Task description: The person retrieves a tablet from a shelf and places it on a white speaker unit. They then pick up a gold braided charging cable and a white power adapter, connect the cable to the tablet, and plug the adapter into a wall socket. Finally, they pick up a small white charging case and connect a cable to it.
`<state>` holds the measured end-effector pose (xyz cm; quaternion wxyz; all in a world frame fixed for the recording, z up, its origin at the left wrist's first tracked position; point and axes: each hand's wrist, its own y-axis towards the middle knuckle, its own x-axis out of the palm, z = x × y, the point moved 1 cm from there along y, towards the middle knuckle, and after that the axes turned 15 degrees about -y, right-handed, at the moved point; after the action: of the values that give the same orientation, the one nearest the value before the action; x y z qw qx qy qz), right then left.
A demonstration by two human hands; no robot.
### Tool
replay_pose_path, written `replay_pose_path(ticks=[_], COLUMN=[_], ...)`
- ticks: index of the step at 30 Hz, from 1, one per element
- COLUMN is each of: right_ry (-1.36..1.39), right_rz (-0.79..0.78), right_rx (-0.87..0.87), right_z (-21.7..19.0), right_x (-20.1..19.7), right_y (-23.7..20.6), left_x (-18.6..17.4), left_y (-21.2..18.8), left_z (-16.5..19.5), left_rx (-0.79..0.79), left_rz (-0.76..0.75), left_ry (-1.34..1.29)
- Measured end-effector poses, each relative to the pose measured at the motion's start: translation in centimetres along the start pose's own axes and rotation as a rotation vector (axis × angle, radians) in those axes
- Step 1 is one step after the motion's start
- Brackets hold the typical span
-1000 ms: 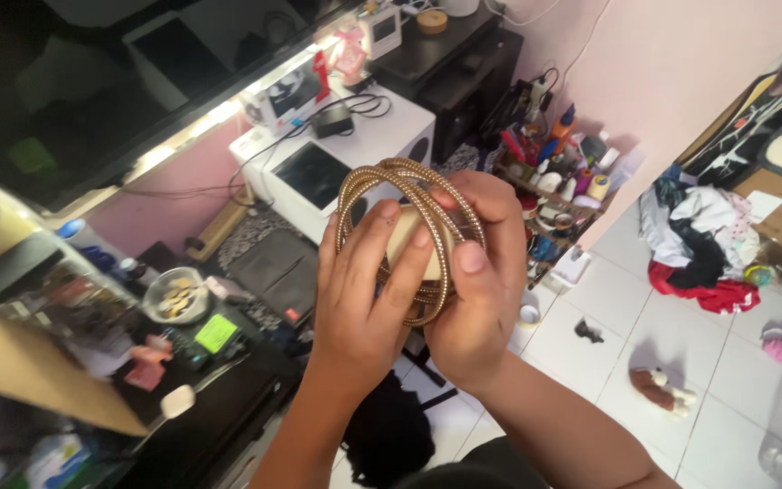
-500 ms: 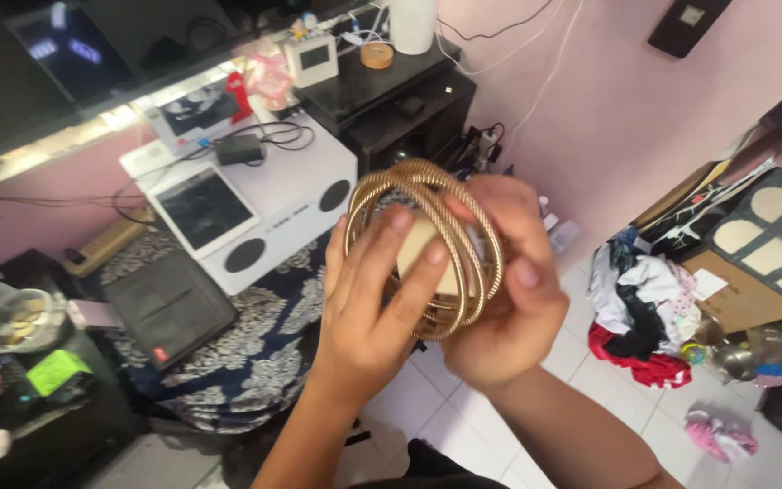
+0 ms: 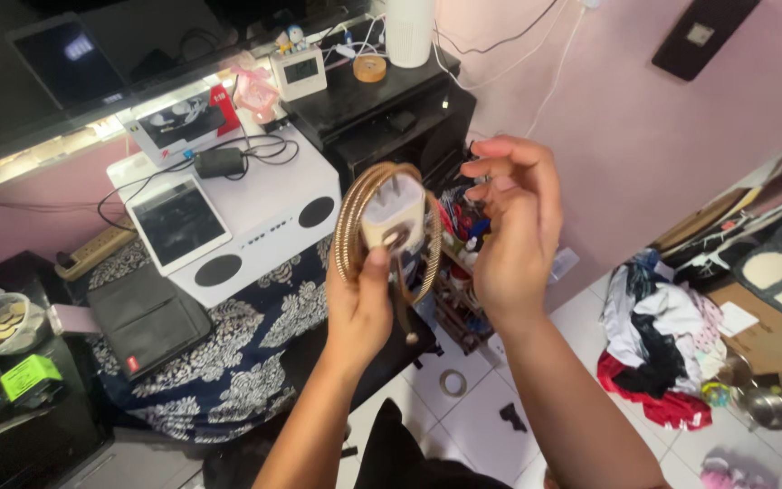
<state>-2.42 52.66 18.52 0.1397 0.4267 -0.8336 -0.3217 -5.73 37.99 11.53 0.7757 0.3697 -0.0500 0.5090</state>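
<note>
The left hand [image 3: 359, 308] grips a white charger [image 3: 393, 213] with its coiled gold cable [image 3: 351, 222], thumb pressing so the loops stay together. The right hand [image 3: 509, 240] hovers open just right of it.

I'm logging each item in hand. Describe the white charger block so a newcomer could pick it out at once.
Start at the white speaker box on the patterned cloth, then look right to the raised left hand. Its thumb pins the white charger block inside a coiled gold braided cable. It is the only plain white block ringed by gold loops; the right hand hangs open beside it.
</note>
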Motion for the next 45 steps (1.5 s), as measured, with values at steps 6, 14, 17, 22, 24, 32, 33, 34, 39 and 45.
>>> replay_pose_path(ticks=[6, 14, 17, 22, 24, 32, 33, 34, 39, 45], right_ry=[0.205, 0.476, 0.487, 0.329, 0.285, 0.203, 0.181, 0.23, 0.626, 0.696], right_rz=[-0.381, -0.742, -0.831, -0.833, -0.792, -0.629, -0.623, -0.666, -0.753, -0.637], right_rx=[0.01, 0.09, 0.149, 0.217, 0.21, 0.24, 0.252, 0.226, 0.263, 0.355], right_z=[5.3, 8.8, 10.3, 14.2, 15.7, 21.5, 22.0, 22.4, 23.7, 32.1], right_x=[1.7, 7.0, 8.6, 10.9, 11.5, 12.4, 12.1, 11.7, 8.0, 5.4], right_y=[4.0, 8.4, 11.2, 15.3, 15.8, 17.3, 17.5, 17.9, 20.7, 22.0], left_x=[-0.7, -4.4, -6.4, -9.9, -10.8, -12.1, -11.7, -11.4, -8.5, -6.0], left_y=[2.3, 9.4, 12.3, 16.4, 17.8, 22.3, 22.5, 22.9, 24.0, 25.0], left_z=[-2.5, -3.4, -4.2, -7.8, -9.3, -12.9, -13.1, -13.2, -13.9, -15.4], left_rx=[-0.169, -0.162, -0.119, -0.402, -0.493, -0.433, -0.453, -0.469, -0.522, -0.589], left_rz=[0.1, 0.096, 0.029, 0.078, 0.113, 0.04, 0.055, 0.067, -0.061, -0.239], left_ry=[-0.076, -0.142, -0.046, -0.22, -0.401, -0.074, -0.098, -0.118, -0.242, -0.284])
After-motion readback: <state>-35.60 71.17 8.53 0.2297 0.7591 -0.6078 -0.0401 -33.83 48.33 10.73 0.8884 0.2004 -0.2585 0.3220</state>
